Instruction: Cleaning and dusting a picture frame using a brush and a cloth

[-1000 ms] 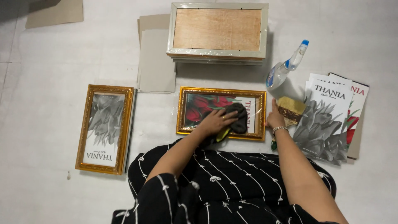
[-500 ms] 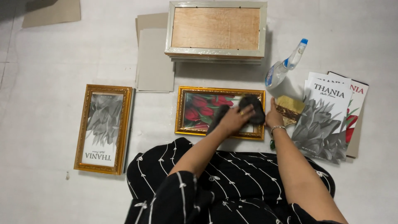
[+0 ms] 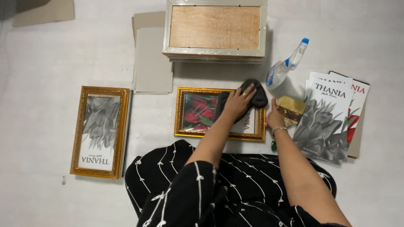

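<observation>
A gold picture frame (image 3: pixel 185 112) with a red flower print lies flat on the floor in front of me. My left hand (image 3: pixel 236 103) presses a dark grey cloth (image 3: pixel 256 94) onto the frame's upper right corner. My right hand (image 3: pixel 274 118) rests against the frame's right edge and steadies it. A bracelet circles that wrist.
A spray bottle (image 3: pixel 283 67) lies just right of the frame, by a gold sponge (image 3: pixel 290 108) and several flower prints (image 3: pixel 326 122). A stack of frames (image 3: pixel 214 29) lies face down behind, grey boards (image 3: pixel 152 59) beside it. A second gold frame (image 3: pixel 100 131) lies at the left.
My left hand has swept the cloth from the middle of the glass to the right and then up to the top right corner. The right hand has stayed at the edge.
</observation>
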